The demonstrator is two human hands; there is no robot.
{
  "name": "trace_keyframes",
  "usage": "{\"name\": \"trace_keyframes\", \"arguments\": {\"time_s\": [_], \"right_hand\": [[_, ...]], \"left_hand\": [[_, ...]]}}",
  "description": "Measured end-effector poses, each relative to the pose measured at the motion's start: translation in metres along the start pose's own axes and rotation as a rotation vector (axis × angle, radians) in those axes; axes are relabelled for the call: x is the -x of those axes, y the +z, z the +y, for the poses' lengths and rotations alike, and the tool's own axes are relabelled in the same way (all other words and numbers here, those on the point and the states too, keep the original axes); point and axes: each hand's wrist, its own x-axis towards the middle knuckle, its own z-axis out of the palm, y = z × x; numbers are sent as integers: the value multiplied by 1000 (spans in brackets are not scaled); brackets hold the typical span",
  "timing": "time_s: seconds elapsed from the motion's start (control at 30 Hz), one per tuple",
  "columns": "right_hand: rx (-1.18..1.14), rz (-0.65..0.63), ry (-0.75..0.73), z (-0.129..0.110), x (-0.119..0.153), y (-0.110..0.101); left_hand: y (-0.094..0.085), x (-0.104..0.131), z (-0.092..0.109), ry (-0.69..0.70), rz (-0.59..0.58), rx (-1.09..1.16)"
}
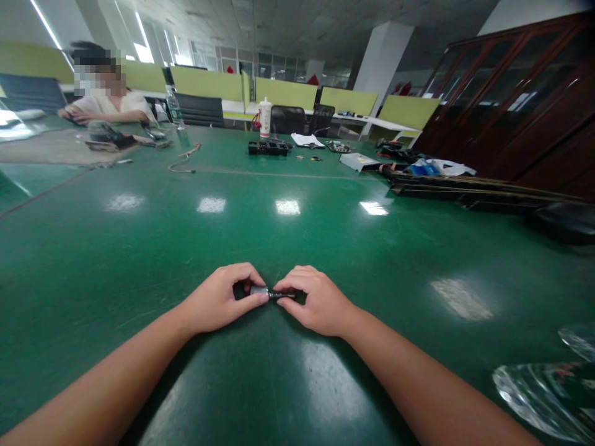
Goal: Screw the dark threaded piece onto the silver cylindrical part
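Observation:
A small silver cylinder [259, 290] with a thin, dark, ridged shaft [284, 295] lies lengthwise between my hands, low over the green tabletop [260, 235]. My left hand [227, 296] pinches the silver body between thumb and fingers. From the other side, my right hand [316, 298] closes thumb and fingertips around the dark shaft, whose tip points right into the palm. Both hands nearly meet at the middle of the piece. Fingers cover parts of it, and its exact kind is too small to make out.
Clear plastic packaging [543, 396] lies at the lower right. Farther back are a black bracket-like part [268, 147], a white cup [264, 118], a grey metal box [359, 162], a cable [183, 162] and a water bottle [174, 108]. Another person [111, 102] sits at the far left.

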Motion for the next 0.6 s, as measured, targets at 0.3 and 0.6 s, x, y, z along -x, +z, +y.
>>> {"name": "trace_keyframes", "arguments": {"time_s": [0.3, 0.6], "right_hand": [[13, -18, 8, 0, 1, 0], [5, -34, -10, -2, 1, 1]], "left_hand": [[-1, -1, 3, -28, -28, -76], [1, -1, 3, 11, -24, -72]]}}
